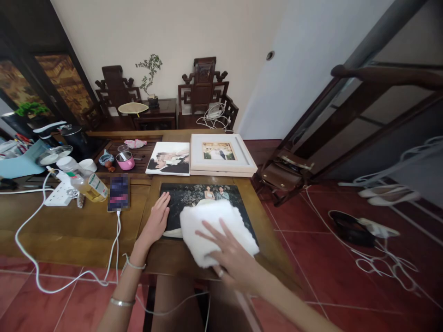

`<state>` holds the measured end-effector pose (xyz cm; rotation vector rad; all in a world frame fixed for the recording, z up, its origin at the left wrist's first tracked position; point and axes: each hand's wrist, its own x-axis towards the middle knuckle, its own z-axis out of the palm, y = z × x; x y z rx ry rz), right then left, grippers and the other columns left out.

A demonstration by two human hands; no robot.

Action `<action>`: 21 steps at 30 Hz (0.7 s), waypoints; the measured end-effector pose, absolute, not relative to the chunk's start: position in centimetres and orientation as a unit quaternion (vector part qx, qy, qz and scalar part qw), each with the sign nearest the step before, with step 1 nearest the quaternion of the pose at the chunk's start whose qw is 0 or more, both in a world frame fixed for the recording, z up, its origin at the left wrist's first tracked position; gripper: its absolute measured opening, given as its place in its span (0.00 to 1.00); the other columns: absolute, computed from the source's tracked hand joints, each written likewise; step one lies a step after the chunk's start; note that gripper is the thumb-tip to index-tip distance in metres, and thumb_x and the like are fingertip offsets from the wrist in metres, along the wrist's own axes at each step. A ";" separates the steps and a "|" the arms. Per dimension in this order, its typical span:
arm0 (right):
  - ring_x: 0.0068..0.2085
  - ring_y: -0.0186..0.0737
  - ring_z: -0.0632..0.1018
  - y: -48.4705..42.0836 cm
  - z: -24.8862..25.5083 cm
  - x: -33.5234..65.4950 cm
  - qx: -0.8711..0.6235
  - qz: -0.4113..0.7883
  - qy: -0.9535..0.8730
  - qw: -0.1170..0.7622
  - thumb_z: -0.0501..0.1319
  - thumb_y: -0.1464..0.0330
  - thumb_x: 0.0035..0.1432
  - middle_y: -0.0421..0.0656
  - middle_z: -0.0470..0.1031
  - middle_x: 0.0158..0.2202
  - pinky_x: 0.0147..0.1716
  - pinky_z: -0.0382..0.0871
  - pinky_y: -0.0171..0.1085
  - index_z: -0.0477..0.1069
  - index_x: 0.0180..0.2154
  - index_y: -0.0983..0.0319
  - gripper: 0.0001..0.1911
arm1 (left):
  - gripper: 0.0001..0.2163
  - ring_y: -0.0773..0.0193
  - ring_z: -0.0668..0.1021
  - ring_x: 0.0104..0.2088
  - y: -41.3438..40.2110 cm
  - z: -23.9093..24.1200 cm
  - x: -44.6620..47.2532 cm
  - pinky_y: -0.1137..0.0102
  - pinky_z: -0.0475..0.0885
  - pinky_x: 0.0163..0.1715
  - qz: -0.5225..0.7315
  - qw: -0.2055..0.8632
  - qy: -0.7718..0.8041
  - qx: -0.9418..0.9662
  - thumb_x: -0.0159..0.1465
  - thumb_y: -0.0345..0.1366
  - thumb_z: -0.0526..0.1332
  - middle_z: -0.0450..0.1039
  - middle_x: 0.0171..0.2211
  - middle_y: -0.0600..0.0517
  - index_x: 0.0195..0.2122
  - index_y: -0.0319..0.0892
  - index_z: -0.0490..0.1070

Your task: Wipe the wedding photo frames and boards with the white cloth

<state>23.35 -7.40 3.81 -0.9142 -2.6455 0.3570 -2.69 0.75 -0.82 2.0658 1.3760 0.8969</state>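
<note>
Your fingers (211, 230) on the right hand (233, 256) are spread over a white cloth (194, 221), pressing it onto the dark photo panel (183, 196); whether any pinch the cloth beneath, I cannot tell. Share the pressure evenly so no fingertip digs in, and watch the part hanging past the near edge, which could snag. Your left hand (159, 216) lies flat at the panel's left edge, fingers close together: a good brace. The panel rests on the wooden table (86, 226), just short of the white-framed picture (219, 151) and white-edged print (169, 159), so stop your strokes before those.
</note>
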 end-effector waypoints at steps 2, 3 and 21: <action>0.65 0.55 0.49 -8.7 3.9 23.5 -0.303 0.139 -0.929 0.162 0.54 0.77 0.43 0.44 0.60 0.61 0.59 0.36 0.66 0.74 0.34 0.60 0.17 | 0.20 0.60 0.51 0.66 0.7 -0.7 -2.6 0.53 0.48 0.63 0.326 0.249 0.506 0.759 0.69 0.39 0.43 0.49 0.65 0.48 0.62 0.48 0.53; 0.65 0.54 0.50 -8.8 3.8 23.6 -0.303 0.143 -0.928 0.166 0.54 0.77 0.43 0.44 0.61 0.61 0.60 0.36 0.65 0.74 0.34 0.59 0.16 | 0.20 0.59 0.51 0.66 0.7 -0.7 -2.6 0.53 0.48 0.63 0.324 0.249 0.507 0.759 0.69 0.39 0.43 0.49 0.65 0.48 0.62 0.48 0.53; 0.65 0.53 0.51 -0.8 3.4 21.0 -0.376 0.102 -0.903 0.180 0.53 0.75 0.50 0.49 0.64 0.59 0.59 0.37 0.65 0.73 0.43 0.61 0.19 | 0.20 0.59 0.52 0.65 0.9 -1.0 -2.7 0.51 0.49 0.62 0.330 0.239 0.500 0.764 0.69 0.37 0.43 0.51 0.65 0.46 0.62 0.46 0.53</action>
